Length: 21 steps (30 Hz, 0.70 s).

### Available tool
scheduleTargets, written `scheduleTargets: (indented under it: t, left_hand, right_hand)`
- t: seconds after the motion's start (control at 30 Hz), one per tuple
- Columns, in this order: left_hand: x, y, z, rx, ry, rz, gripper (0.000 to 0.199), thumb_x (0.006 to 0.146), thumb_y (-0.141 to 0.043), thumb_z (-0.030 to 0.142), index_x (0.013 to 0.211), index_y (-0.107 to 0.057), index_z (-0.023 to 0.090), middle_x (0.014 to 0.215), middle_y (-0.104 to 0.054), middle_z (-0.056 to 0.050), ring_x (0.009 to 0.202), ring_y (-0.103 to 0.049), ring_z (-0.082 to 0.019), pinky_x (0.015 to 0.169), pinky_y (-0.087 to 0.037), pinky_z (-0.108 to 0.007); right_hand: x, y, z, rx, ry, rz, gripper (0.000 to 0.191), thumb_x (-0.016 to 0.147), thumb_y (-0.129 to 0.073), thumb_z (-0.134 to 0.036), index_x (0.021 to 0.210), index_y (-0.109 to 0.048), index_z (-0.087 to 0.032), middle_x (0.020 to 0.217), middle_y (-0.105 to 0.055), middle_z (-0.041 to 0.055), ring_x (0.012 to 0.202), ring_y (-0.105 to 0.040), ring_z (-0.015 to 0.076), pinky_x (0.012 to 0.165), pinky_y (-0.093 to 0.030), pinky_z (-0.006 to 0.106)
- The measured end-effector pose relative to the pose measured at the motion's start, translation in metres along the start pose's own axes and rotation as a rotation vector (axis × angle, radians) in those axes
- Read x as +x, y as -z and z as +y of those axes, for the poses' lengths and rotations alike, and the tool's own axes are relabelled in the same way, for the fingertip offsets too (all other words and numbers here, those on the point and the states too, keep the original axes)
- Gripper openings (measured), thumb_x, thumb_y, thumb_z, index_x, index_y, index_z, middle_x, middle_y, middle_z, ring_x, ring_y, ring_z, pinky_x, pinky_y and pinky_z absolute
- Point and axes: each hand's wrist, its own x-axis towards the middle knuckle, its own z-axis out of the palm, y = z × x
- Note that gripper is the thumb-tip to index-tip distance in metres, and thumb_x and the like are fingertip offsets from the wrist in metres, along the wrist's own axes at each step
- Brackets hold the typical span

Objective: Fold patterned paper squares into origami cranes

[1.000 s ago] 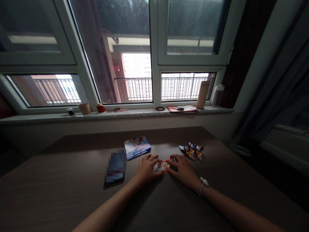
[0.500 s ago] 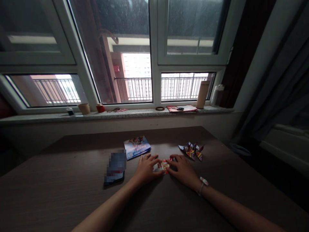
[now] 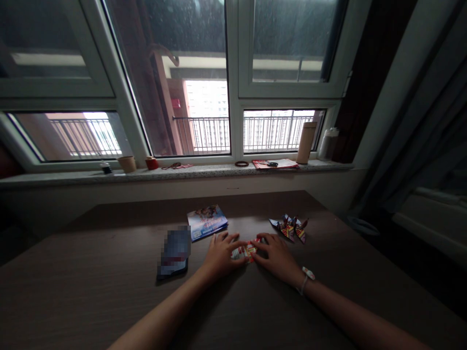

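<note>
My left hand (image 3: 222,255) and my right hand (image 3: 273,253) rest on the dark wood-grain table (image 3: 91,301), their fingertips on a small piece of folded red-and-white printed paper (image 3: 244,251). Both hands hide part of that paper. Beyond my right hand lie several folded paper cranes (image 3: 290,229) in a small cluster. A glossy illustrated booklet (image 3: 206,222) lies beyond my left hand, and a dark phone (image 3: 174,253), blurred out, lies to its left. A white band circles my right wrist (image 3: 305,280).
Past the table's far edge runs a stone windowsill (image 3: 204,171) holding a tall beige flask (image 3: 306,143), a cup (image 3: 127,164), a small red pot (image 3: 152,163), and papers with scissors (image 3: 274,164). Dark curtains (image 3: 394,121) hang at the right.
</note>
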Motion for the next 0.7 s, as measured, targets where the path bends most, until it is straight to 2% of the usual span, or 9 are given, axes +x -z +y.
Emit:
scheduleTargets:
  t: [0.17,0.27,0.33,0.47,0.7]
  left_hand:
    - [-0.001,-0.001,0.0,0.029,-0.031,0.018,0.046,0.08,-0.063,0.059,0.124,-0.06,0.047,0.145,-0.05,0.003,0.136,-0.036,-0.035,0.112,-0.021,-0.063]
    - [-0.002,0.0,0.0,0.029,-0.04,0.029,0.044,0.08,-0.061,0.06,0.123,-0.061,0.047,0.144,-0.051,0.003,0.136,-0.037,-0.035,0.112,-0.023,-0.061]
    - [-0.002,0.001,0.0,0.025,-0.036,0.026,0.044,0.08,-0.061,0.061,0.122,-0.062,0.046,0.144,-0.051,0.003,0.136,-0.037,-0.035,0.112,-0.023,-0.06]
    - [-0.002,0.001,0.001,0.025,-0.024,0.019,0.045,0.079,-0.062,0.061,0.122,-0.061,0.047,0.145,-0.05,0.003,0.136,-0.038,-0.035,0.111,-0.022,-0.063]
    - [-0.002,0.0,0.0,0.031,-0.008,0.013,0.045,0.079,-0.063,0.06,0.121,-0.061,0.048,0.146,-0.048,0.002,0.137,-0.036,-0.035,0.111,-0.02,-0.065]
  right_hand:
    - [0.0,-0.005,0.006,0.063,0.014,0.029,0.036,0.087,-0.06,-0.04,0.122,-0.065,-0.034,0.13,-0.058,0.0047,0.121,-0.048,0.026,0.105,-0.036,0.043]
    - [0.001,-0.007,0.013,0.173,0.004,0.078,0.041,0.084,-0.064,-0.036,0.124,-0.064,-0.027,0.136,-0.052,0.0083,0.124,-0.047,0.0258,0.108,-0.035,0.041]
    - [0.001,-0.006,0.017,0.273,0.003,0.114,0.035,0.086,-0.063,-0.032,0.12,-0.067,-0.025,0.136,-0.051,0.0084,0.121,-0.05,0.0229,0.107,-0.038,0.038]
    - [-0.002,0.001,0.02,0.343,0.098,0.072,0.019,0.086,-0.063,-0.027,0.1,-0.076,-0.03,0.126,-0.056,0.0056,0.122,-0.049,0.0229,0.108,-0.036,0.039]
    - [-0.005,0.003,0.017,0.315,0.156,0.029,0.014,0.083,-0.067,-0.027,0.093,-0.077,-0.03,0.125,-0.056,0.0057,0.12,-0.049,0.0225,0.107,-0.037,0.038]
